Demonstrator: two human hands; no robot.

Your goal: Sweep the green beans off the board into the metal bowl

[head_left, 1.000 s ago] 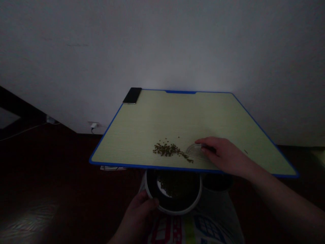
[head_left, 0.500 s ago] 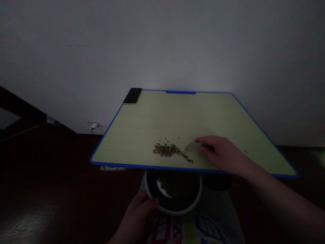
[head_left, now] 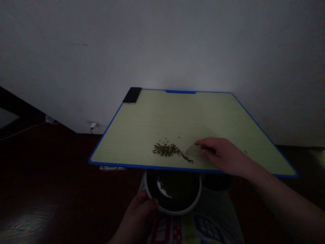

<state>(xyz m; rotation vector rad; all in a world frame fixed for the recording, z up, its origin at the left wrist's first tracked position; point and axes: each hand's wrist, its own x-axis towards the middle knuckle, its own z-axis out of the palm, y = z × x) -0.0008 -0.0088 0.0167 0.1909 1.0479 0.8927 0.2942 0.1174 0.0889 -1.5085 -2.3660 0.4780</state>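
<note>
My right hand (head_left: 220,154) is closed on a clear protractor (head_left: 194,151), its curved edge pointing left and lying close to the table top. Just left of it is a loose pile of small greenish-brown beans (head_left: 166,149), with a thin trail running towards the protractor. My left hand (head_left: 142,208) grips the rim of a round bowl (head_left: 177,212), thumb over the edge, held under the table's front edge. Dark greenish beans cover part of the bowl's inside; the gloom hides how many.
The pale table top (head_left: 175,115) has a blue rim and stands against the wall. A black phone (head_left: 132,95) lies at its far left corner. A dark round container (head_left: 217,182) sits right of the bowl. A white charger (head_left: 93,125) is plugged in at the left.
The protractor has tilted or shifted slightly in my right hand, beside the trail of beans. My left hand and the bowl stay where they were.
</note>
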